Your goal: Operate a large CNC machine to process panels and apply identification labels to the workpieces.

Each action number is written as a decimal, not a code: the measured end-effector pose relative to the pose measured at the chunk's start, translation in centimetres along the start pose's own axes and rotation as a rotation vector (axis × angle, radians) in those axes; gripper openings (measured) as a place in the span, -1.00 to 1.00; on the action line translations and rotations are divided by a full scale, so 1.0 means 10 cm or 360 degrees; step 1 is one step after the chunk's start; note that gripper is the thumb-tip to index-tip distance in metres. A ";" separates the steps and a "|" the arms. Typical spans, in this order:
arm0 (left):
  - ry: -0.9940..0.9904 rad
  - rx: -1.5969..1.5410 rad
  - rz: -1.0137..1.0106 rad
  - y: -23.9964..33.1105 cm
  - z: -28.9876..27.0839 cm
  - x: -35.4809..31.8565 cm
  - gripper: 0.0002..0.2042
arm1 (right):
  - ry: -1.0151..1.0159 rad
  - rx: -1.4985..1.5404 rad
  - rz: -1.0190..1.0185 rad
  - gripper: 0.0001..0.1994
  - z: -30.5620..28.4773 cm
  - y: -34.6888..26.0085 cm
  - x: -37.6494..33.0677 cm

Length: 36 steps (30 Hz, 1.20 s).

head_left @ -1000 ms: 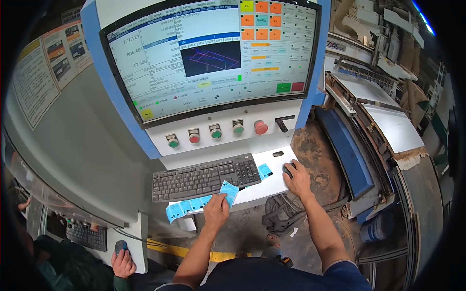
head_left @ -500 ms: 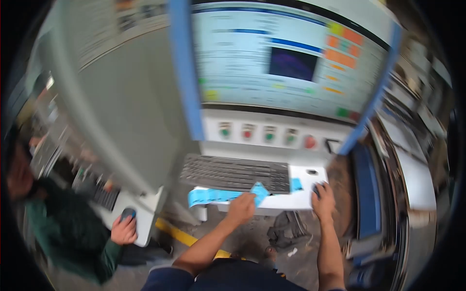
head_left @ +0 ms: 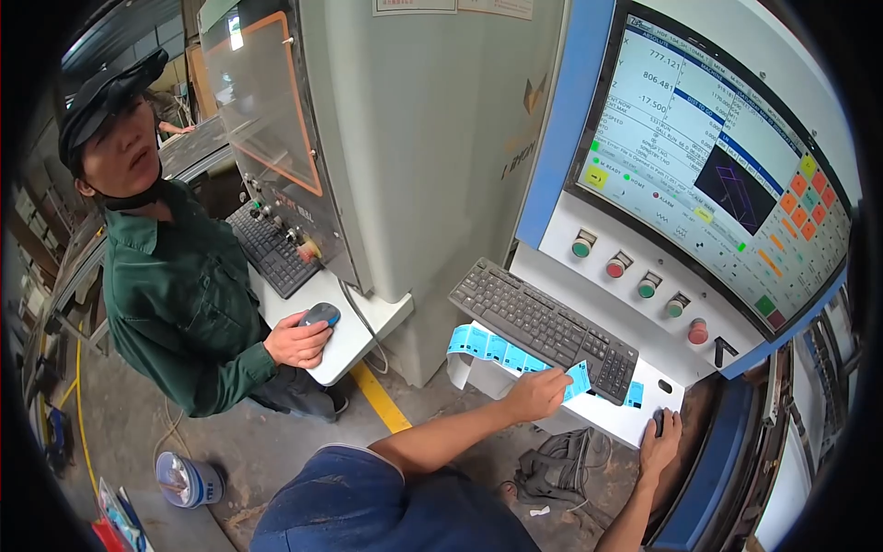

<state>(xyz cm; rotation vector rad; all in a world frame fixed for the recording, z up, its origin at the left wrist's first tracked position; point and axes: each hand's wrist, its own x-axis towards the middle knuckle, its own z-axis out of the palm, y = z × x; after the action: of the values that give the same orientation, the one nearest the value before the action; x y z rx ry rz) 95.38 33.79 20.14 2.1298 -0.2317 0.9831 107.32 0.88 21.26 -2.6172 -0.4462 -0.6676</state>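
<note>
Sky blue marks the label (head_left: 577,380) that we pinch between the thumb and fingers of our left hand (head_left: 538,396), just beside the near edge of the black keyboard (head_left: 552,327). A strip of matching labels (head_left: 497,348) runs along the front of the white shelf (head_left: 618,423). Our right hand (head_left: 660,446) grasps the dark computer mouse (head_left: 659,422) at the shelf's right end. To our left, a co-worker's hand (head_left: 299,342) covers another mouse (head_left: 322,314) on a separate shelf (head_left: 372,317).
</note>
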 end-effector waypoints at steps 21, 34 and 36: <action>0.0027 0.0015 0.0018 0.00 0.01 0.00 -0.84 | 0.0005 -0.0009 0.0001 -0.58 -0.01 -0.02 0.00; -0.0018 0.0025 -0.0026 0.01 0.00 0.00 -0.84 | -0.0001 -0.0008 0.0013 -0.58 -0.02 -0.03 0.00; -0.0022 0.0031 -0.0027 0.01 0.00 0.00 -0.84 | 0.0002 -0.0014 0.0013 -0.58 -0.02 -0.03 0.00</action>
<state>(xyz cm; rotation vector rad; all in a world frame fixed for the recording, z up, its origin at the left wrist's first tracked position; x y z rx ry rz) 95.33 33.73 20.23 2.1532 -0.2116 0.9650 107.11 1.06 21.51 -2.6255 -0.4333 -0.6702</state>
